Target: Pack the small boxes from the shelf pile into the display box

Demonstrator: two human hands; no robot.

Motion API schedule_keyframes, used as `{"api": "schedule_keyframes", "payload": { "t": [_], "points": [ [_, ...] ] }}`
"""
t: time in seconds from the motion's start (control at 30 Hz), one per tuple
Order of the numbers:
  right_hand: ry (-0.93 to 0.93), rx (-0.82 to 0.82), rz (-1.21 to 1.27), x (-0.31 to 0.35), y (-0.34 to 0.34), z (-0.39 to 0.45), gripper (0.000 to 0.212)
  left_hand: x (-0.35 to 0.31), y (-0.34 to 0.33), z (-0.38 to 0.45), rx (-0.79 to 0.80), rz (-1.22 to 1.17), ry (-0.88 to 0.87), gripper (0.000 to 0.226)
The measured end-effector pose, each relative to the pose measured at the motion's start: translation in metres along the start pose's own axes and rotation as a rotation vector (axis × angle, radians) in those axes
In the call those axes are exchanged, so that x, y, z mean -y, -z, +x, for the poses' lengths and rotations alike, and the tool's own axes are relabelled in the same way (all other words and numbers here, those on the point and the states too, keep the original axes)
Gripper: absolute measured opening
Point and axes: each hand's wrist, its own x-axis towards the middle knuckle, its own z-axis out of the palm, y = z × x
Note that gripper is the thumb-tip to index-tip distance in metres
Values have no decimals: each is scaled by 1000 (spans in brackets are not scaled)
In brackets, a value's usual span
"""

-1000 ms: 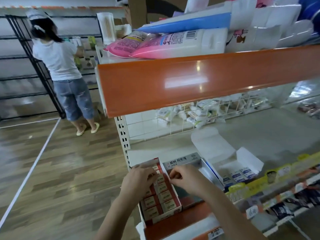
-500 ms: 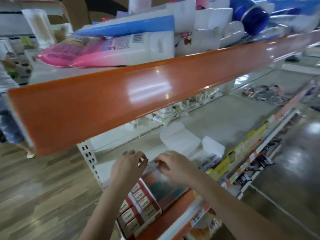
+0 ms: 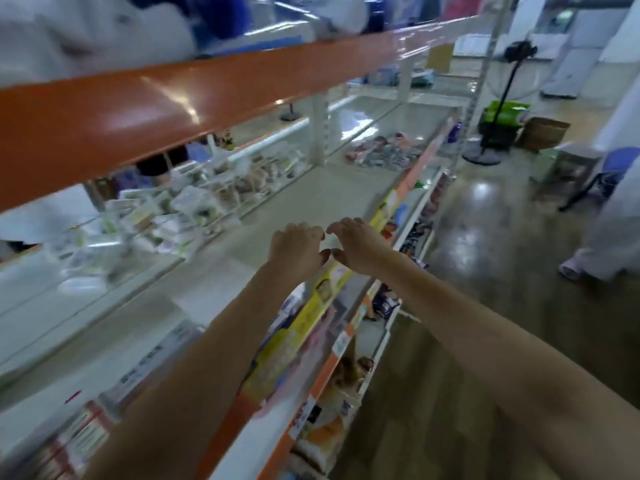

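Store aisle, blurred: orange shelf edge [image 3: 166,98] overhead, wood floor right of it, fan stand [image 3: 498,98] far beyond. Below it, grey shelf deck [image 3: 311,192], w/ both my hands reaching along it. Left hand [image 3: 298,249] & right hand [image 3: 360,245] nearly touched, fingers curled down; whether they held anything, can't tell. Red small boxes [image 3: 79,434] sat bottom-left, well behind. Step, I judged: fetching more; next needs a clean pinch.

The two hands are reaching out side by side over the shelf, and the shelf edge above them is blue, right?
Not quite. The left hand and right hand do reach side by side over the shelf, but the head view shows the upper shelf edge is orange.
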Motion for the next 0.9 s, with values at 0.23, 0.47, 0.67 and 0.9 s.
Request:
{"api": "schedule_keyframes", "payload": {
  "t": [0.23,0.47,0.67,0.9],
  "points": [
    [-153,16,22,-143,6,7,40,-96,-25,107,102,-37,-45,51],
    [-170,112,1,-245,12,30,43,-146,-51,204,155,-122,15,46],
    [-170,122,60,-318,4,83,44,-163,-78,288,161,-104,11,45],
    [-196,91,145,-391,-4,181,47,-156,-102,409,131,-158,-6,43]
  ]
}}
